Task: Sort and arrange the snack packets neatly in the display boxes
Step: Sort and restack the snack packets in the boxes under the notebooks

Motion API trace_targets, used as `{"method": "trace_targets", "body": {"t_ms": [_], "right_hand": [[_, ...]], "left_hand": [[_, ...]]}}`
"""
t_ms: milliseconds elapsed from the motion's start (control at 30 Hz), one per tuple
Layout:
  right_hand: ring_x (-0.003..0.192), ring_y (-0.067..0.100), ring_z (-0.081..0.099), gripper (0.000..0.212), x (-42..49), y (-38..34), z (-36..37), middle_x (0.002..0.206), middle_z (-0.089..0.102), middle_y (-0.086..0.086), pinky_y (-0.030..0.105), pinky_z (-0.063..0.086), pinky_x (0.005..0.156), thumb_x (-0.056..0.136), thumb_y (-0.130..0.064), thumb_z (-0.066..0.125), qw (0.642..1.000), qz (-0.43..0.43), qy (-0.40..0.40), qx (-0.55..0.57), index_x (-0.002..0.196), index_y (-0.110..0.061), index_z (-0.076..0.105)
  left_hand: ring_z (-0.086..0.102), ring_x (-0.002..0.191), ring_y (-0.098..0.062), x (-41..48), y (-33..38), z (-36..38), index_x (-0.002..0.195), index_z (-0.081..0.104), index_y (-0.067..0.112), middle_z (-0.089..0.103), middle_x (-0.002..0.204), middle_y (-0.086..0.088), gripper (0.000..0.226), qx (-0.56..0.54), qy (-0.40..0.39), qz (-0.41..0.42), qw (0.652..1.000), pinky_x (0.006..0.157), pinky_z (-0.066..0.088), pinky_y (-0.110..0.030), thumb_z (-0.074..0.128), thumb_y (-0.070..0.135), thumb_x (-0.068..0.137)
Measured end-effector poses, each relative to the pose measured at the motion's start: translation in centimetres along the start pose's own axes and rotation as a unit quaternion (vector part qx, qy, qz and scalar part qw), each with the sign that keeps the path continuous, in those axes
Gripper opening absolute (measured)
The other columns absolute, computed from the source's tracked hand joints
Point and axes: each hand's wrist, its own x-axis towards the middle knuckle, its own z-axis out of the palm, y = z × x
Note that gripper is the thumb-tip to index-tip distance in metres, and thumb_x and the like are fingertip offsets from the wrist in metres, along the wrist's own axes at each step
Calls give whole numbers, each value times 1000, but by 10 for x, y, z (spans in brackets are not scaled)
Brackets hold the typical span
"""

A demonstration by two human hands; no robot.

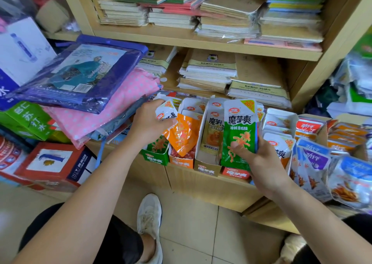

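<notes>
My right hand [259, 159] grips a stack of green snack packets [239, 134], held upright in front of the red display box [235, 173]. My left hand [149, 122] holds a few packets, with a white-topped packet [166, 111] uppermost and an orange packet [184, 134] hanging below it, above the green display box [155, 157] and the orange display box [181, 161]. A beige display box [207, 168] between them holds yellow packets [212, 134] standing upright.
More packets in white, red and orange boxes [310, 126] lie to the right, with loose blue and purple packets [316, 159] at the shelf edge. Notebooks [211, 70] fill the shelves behind. Bagged raincoats [80, 76] and cartons [52, 165] pile up on the left.
</notes>
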Motion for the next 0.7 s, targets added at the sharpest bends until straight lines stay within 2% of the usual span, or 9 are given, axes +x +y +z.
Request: {"method": "trace_targets", "body": {"t_ms": [100,167,233,367,467,533,633,700], "right_hand": [[107,27,71,36,0,0,2,116,74,6,55,53,98,87,-24,70,1000,0,4,-2,120,-16,63],[106,26,71,36,0,0,4,115,74,6,54,53,97,86,-24,70,1000,2,3,1,120,-16,63],[106,27,72,38,0,0,5,115,74,6,54,53,97,85,-24,71,1000,6,1,0,120,-14,63],[104,26,72,44,1,1,7,114,74,6,53,55,96,81,-26,72,1000,11,-1,-8,121,-11,62],[104,25,72,44,1,2,8,114,75,6,52,55,95,82,-28,71,1000,8,-5,-21,122,-11,62],[104,26,72,43,1,4,8,114,74,6,53,55,96,83,-28,71,1000,8,-9,-24,122,-10,63],[106,29,71,43,2,5,8,114,74,8,55,53,98,83,-27,72,1000,8,-8,-12,121,-11,63],[108,30,71,41,3,4,7,116,74,9,56,52,100,84,-25,72,1000,4,-9,3,121,-11,63]], "left_hand": [[61,67,-33,-5,2,-10,77,62,7,65,69,-10,38,59,-14,28,998,58,52,-53,79,39,66],[50,54,-30,-11,9,-15,69,53,6,54,57,-9,37,103,7,56,993,47,41,-46,83,29,70],[42,49,-25,-19,18,-15,63,46,9,45,50,-3,39,147,33,87,985,46,29,-36,82,21,71],[49,51,-17,-19,20,-2,61,52,10,50,50,1,33,170,13,66,983,45,29,-29,82,22,71],[57,69,-25,-12,12,-1,72,60,8,60,66,-5,34,163,-16,-5,987,57,42,-35,85,31,70],[52,77,-24,-14,9,1,72,55,20,58,73,-2,34,151,-36,-28,988,64,38,-34,85,35,72],[63,87,-26,-16,9,3,95,67,20,68,87,-1,33,128,16,26,991,70,50,-37,87,32,71],[66,86,-21,-13,8,-4,102,68,23,70,91,3,40,53,24,36,998,73,56,-39,90,27,69]]}}
